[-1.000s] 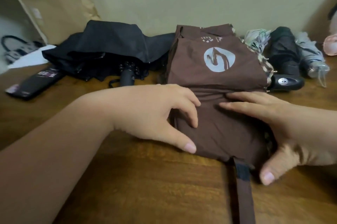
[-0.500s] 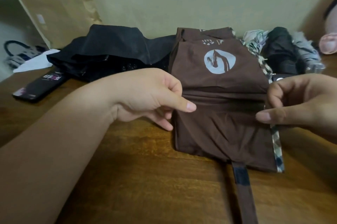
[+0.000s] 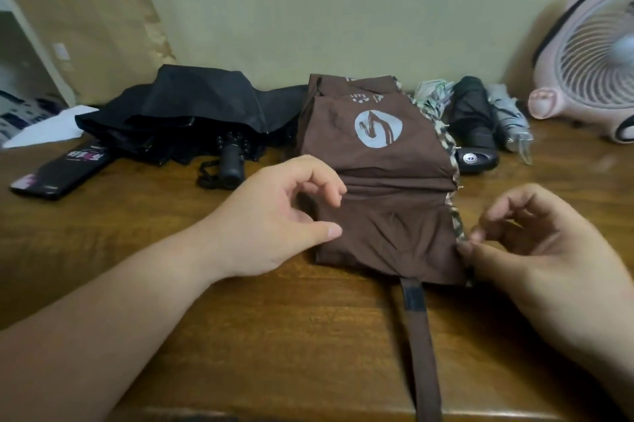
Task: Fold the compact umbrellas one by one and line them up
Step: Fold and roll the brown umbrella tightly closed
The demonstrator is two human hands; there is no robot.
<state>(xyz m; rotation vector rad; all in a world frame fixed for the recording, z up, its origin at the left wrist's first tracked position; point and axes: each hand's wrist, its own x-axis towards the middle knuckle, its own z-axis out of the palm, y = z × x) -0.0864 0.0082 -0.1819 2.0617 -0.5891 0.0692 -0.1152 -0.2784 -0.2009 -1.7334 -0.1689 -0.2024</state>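
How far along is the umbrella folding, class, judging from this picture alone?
Done: three rolled umbrellas lie side by side at the back right. In hand: the brown umbrella, flattened, its strap unfastened; the right hand pinches its patterned edge, the left hand is at its other edge. Left: rolling and strapping it, then the loose black umbrella.

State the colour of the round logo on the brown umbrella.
Pale grey-blue round logo on the brown fabric umbrella; head view.
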